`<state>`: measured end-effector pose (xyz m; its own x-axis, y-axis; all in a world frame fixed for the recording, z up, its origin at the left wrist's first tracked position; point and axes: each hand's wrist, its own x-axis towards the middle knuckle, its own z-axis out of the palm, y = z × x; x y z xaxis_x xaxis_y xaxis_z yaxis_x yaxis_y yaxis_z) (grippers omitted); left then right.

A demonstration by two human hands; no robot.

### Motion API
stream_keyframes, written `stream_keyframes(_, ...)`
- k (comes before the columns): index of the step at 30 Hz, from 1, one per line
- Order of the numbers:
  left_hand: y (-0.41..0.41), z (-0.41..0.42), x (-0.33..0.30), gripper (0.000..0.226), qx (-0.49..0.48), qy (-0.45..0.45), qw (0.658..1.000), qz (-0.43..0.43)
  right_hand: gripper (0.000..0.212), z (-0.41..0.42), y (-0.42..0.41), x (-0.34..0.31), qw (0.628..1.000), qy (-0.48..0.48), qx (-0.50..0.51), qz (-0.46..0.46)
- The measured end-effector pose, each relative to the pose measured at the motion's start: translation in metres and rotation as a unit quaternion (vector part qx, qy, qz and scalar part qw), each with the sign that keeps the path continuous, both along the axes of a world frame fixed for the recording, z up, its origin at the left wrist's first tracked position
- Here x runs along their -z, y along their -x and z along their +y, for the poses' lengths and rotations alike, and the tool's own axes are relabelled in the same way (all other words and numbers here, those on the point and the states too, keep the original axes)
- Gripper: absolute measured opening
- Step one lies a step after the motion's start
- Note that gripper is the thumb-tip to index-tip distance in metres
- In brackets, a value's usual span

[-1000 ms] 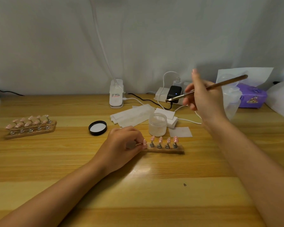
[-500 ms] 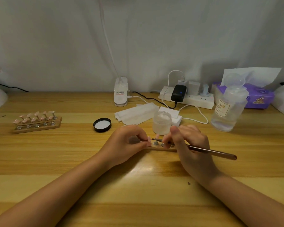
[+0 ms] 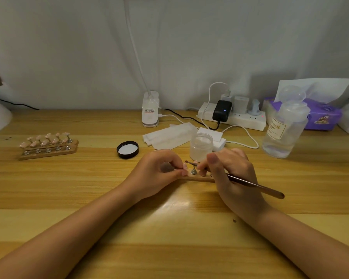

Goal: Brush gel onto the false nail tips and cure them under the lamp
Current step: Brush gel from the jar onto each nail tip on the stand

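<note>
Compared with half a second ago, little is altered: the right hand (image 3: 233,174) is kept low over the wooden holder (image 3: 197,178), where a second ago it was raised near the power strip (image 3: 248,119), and the brush (image 3: 250,183) tip is now laid slightly further toward the left hand (image 3: 159,174). The brush is pinched between the curled right thumb and fingers (image 3: 212,160), its bristle end resting on the false nail tip (image 3: 193,163) mounted on a small metal stand just left of those fingers, while its handle is angled back to the right past the wrist. The left-hand fingers are curled closed, and the holder's left end is pinched by them; the remaining tips on that holder are mostly hidden behind the right hand. The open gel jar (image 3: 201,145) is seen just behind the right fingertips, and its black lid (image 3: 128,149) lies on the desk (image 3: 169,238) behind the left knuckles. A second holder of nail tips (image 3: 48,144) is set well away to the left of the left hand. A clear pump bottle (image 3: 286,129) stands well to the right of the right hand, and the white lamp base (image 3: 150,109) is placed far behind both hands.
</note>
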<state>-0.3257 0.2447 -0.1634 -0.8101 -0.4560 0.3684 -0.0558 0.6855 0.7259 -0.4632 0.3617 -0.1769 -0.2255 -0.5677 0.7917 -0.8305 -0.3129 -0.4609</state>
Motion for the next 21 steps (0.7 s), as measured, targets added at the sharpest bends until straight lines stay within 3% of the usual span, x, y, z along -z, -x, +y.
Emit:
stream_keyframes(5, 0.0007, -0.0002, 0.0013, 0.008, 0.002, -0.014, 1.0, 0.002, 0.061, 0.0036, 0.0005, 0.0037, 0.999, -0.015, -0.023, -0.047)
stream_keyframes(10, 0.0011, -0.001, 0.0015, 0.012, 0.002, -0.005, 1.0, 0.0, 0.054, -0.001, 0.0007, 0.001, 1.0, -0.004, -0.001, 0.011)
stream_keyframes(14, 0.0012, -0.001, 0.0013, 0.011, 0.001, -0.008, 1.0, -0.004, 0.058, 0.0016, 0.0011, 0.0046, 0.999, -0.001, -0.018, -0.029)
stream_keyframes(18, 0.0014, -0.0012, 0.0011, 0.011, -0.001, -0.004, 1.0, -0.005, 0.055, -0.002, 0.0014, 0.0022, 1.0, 0.005, 0.002, 0.026)
stream_keyframes(21, 0.001, -0.0011, 0.0017, 0.013, 0.001, -0.004, 1.0, -0.004, 0.055, 0.0004, 0.0013, 0.0037, 1.0, 0.004, -0.011, 0.014)
